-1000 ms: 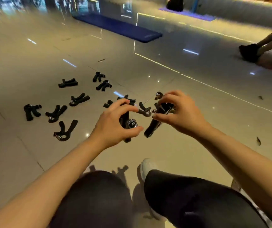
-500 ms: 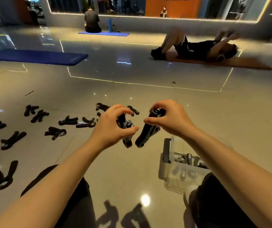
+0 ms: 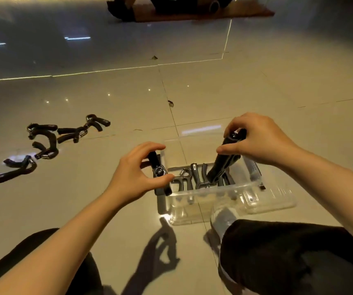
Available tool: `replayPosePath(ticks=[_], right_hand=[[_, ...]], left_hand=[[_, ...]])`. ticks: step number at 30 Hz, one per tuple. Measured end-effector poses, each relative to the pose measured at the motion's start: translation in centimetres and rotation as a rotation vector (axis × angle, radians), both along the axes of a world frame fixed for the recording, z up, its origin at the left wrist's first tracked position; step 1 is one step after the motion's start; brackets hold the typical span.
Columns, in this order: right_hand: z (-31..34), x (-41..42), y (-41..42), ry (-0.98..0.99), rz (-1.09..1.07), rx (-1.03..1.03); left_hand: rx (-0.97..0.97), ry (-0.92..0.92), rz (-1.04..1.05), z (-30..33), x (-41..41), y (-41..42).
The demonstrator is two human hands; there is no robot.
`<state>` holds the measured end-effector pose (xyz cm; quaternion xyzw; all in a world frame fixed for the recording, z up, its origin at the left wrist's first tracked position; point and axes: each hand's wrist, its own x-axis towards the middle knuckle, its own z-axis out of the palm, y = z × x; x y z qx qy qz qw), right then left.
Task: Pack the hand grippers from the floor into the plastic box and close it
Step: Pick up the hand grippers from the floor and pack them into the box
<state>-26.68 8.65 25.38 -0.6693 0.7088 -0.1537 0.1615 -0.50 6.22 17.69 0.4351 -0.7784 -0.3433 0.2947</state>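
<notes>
A clear plastic box [image 3: 224, 195] stands open on the tiled floor just ahead of my knees, with several black hand grippers [image 3: 194, 177] lying inside. My right hand [image 3: 256, 139] grips a black hand gripper [image 3: 224, 160] by its top, its lower end reaching down into the box. My left hand [image 3: 137, 173] pinches another black hand gripper [image 3: 159, 172] between thumb and fingers at the box's left edge. More hand grippers [image 3: 43, 143] lie scattered on the floor to the left.
The box's clear lid [image 3: 275, 196] lies against its right side. My white shoe [image 3: 224, 220] and dark trouser legs are close behind the box. A person lies on a brown mat [image 3: 203, 13] far ahead. Glossy tile floor surrounds the box.
My view and both hands swung right and down from the scattered grippers to the box. The right hand's gripper now dips into the box, and the left hand's gripper is at its left edge.
</notes>
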Motion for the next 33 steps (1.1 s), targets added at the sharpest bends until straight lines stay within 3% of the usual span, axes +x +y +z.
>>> replayPosePath(ticks=[7,12,17,21,24,33], right_hand=[[-2.8,-2.8,-3.4,0.117,0.152,0.06],[-3.4,-5.3,-4.9,0.087,0.26,0.067],[-3.0,-8.0,-6.8,0.057,0.289,0.051],[-1.2,-7.7,-9.2,0.01,0.346,0.059],[-1.9,-7.7,-11.4,-0.022,0.356,0.08],[-17.0,-8.2,-13.5,-0.218,0.205,0.233]], left_hand=[[-0.016,0.009,0.102,-0.8,-3.2,-1.2],[-0.018,0.016,0.189,-0.8,-5.7,0.0],[-0.008,-0.096,0.168,1.9,-7.9,0.3],[-0.013,-0.341,0.028,4.9,-9.1,-1.5],[-0.013,-0.37,0.01,5.0,-9.2,-2.6],[-0.055,-0.107,0.22,-8.8,-10.1,-4.2]])
